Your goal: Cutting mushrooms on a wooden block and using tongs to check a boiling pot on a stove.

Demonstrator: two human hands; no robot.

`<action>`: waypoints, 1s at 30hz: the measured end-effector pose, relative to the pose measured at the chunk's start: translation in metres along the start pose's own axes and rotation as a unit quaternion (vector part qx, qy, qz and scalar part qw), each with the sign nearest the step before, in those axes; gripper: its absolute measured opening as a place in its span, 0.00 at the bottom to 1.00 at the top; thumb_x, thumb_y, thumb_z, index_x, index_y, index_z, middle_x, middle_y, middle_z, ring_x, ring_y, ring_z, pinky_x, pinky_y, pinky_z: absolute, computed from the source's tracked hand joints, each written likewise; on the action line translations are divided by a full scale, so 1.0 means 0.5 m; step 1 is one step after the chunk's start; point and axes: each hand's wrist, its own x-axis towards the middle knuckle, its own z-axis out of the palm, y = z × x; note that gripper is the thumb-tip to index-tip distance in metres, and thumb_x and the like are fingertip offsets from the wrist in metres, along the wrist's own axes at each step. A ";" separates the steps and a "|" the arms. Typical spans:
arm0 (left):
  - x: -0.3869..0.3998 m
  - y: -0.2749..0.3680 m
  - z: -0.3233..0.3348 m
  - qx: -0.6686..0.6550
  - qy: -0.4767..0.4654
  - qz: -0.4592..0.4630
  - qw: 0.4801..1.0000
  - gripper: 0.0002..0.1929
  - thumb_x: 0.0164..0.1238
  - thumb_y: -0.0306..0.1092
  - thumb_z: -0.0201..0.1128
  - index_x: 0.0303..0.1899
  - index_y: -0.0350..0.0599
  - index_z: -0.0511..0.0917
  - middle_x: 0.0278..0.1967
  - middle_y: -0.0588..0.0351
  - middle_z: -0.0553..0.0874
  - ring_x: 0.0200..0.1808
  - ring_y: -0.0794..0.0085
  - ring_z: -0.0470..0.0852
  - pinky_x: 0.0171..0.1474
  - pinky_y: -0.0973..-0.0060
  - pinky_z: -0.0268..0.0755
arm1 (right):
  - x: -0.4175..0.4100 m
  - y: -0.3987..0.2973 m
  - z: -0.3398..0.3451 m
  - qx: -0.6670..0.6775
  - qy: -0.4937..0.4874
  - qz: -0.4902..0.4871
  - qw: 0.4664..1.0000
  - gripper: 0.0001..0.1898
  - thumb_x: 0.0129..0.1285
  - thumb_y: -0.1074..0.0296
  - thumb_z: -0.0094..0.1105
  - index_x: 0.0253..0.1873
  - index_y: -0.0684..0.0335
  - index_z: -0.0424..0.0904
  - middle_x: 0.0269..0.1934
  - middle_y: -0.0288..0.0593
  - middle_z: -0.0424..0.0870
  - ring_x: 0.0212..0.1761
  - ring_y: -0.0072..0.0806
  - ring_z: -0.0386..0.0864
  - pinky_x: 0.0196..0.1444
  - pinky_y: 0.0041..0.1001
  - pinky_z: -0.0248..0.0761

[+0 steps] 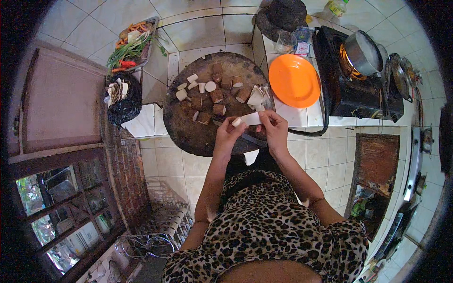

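My left hand (229,136) grips a short, pale piece of cassava (236,122). From it a white strip of peel (252,119) stretches across to my right hand (275,129), which pinches the strip's other end. Both hands are above the near part of a round, dark wooden chopping board (184,134). Beneath them lies a knife (254,139), partly hidden. Brown unpeeled cassava chunks (216,96) are scattered over the board, with several peeled white pieces (210,86) at the left. A heap of removed peels (257,96) sits at the board's right edge.
An orange plate (294,80) stands right of the board. Beyond it, a pot (364,53) is over a lit flame on the gas stove (343,95). At left are a tray of vegetables (132,46) and a black plastic bag (124,111) holding peels.
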 end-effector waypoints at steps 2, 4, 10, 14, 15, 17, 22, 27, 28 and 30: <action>0.003 -0.005 -0.002 0.021 0.033 0.005 0.999 0.15 0.55 0.30 0.59 0.43 0.36 0.69 0.38 0.54 0.77 0.41 0.75 0.76 0.43 0.79 0.69 | 0.005 0.008 -0.005 -0.002 0.002 0.004 1.000 0.09 0.59 0.65 0.52 0.30 0.65 0.75 0.15 0.32 0.72 0.15 0.11 0.63 0.17 0.13 0.51; 0.004 -0.004 -0.002 0.017 0.028 0.004 0.999 0.15 0.55 0.30 0.60 0.43 0.35 0.69 0.37 0.53 0.77 0.41 0.74 0.76 0.44 0.78 0.70 | 0.010 0.005 -0.011 -0.004 0.005 0.008 1.000 0.09 0.59 0.65 0.52 0.31 0.65 0.75 0.15 0.32 0.72 0.15 0.11 0.63 0.17 0.13 0.51; -0.003 0.018 0.016 -0.073 -0.047 -0.014 0.996 0.14 0.56 0.28 0.58 0.43 0.33 0.70 0.38 0.49 0.77 0.42 0.66 0.78 0.47 0.76 0.71 | 0.040 -0.003 -0.028 0.032 0.050 0.025 0.998 0.10 0.59 0.64 0.51 0.30 0.64 0.74 0.16 0.33 0.72 0.15 0.12 0.63 0.17 0.13 0.52; 0.005 0.025 -0.013 -0.122 -0.094 -0.029 0.988 0.14 0.56 0.27 0.57 0.44 0.32 0.70 0.39 0.49 0.78 0.42 0.64 0.78 0.46 0.77 0.71 | 0.087 -0.030 -0.067 -0.020 0.120 -0.020 0.992 0.11 0.59 0.64 0.52 0.30 0.65 0.75 0.17 0.32 0.72 0.17 0.14 0.66 0.19 0.14 0.56; 0.001 0.033 -0.013 -0.051 -0.089 -0.016 0.995 0.15 0.56 0.28 0.57 0.44 0.32 0.71 0.40 0.49 0.78 0.42 0.66 0.78 0.46 0.76 0.70 | 0.093 -0.036 -0.068 -0.020 0.121 -0.020 0.992 0.11 0.59 0.64 0.52 0.30 0.65 0.75 0.17 0.32 0.72 0.17 0.14 0.66 0.19 0.14 0.56; -0.004 0.039 -0.017 0.019 -0.083 -0.003 0.996 0.15 0.55 0.29 0.57 0.44 0.32 0.71 0.41 0.49 0.78 0.42 0.68 0.77 0.47 0.76 0.69 | 0.107 -0.043 -0.068 -0.117 0.036 -0.031 0.992 0.12 0.58 0.63 0.52 0.30 0.68 0.75 0.19 0.33 0.73 0.19 0.14 0.68 0.21 0.14 0.59; 0.003 0.048 -0.024 0.272 0.029 0.054 0.960 0.15 0.50 0.29 0.63 0.42 0.38 0.76 0.36 0.56 0.79 0.36 0.79 0.76 0.40 0.82 0.68 | 0.162 0.021 -0.051 -0.384 0.054 -0.230 0.893 0.11 0.50 0.64 0.60 0.31 0.67 0.77 0.20 0.43 0.76 0.19 0.26 0.73 0.24 0.24 0.66; 0.006 0.055 -0.026 0.268 0.059 0.111 0.955 0.18 0.50 0.30 0.64 0.44 0.39 0.73 0.34 0.57 0.79 0.35 0.79 0.75 0.38 0.82 0.68 | 0.159 0.004 -0.030 -0.467 0.059 -0.243 0.849 0.10 0.51 0.61 0.57 0.33 0.61 0.75 0.27 0.44 0.75 0.27 0.38 0.75 0.27 0.32 0.67; 0.007 0.052 -0.029 0.253 0.079 0.138 0.954 0.18 0.49 0.31 0.64 0.43 0.39 0.72 0.33 0.57 0.79 0.35 0.79 0.75 0.38 0.81 0.68 | 0.156 0.000 -0.026 -0.489 0.070 -0.256 0.831 0.09 0.52 0.61 0.57 0.35 0.59 0.75 0.28 0.43 0.75 0.27 0.39 0.75 0.28 0.33 0.67; 0.007 0.054 -0.038 0.239 0.100 0.138 0.956 0.17 0.49 0.31 0.64 0.42 0.39 0.72 0.33 0.57 0.79 0.34 0.79 0.75 0.37 0.82 0.68 | 0.157 0.004 -0.020 -0.499 0.075 -0.262 0.822 0.09 0.52 0.62 0.56 0.35 0.58 0.74 0.29 0.42 0.74 0.28 0.39 0.75 0.27 0.33 0.67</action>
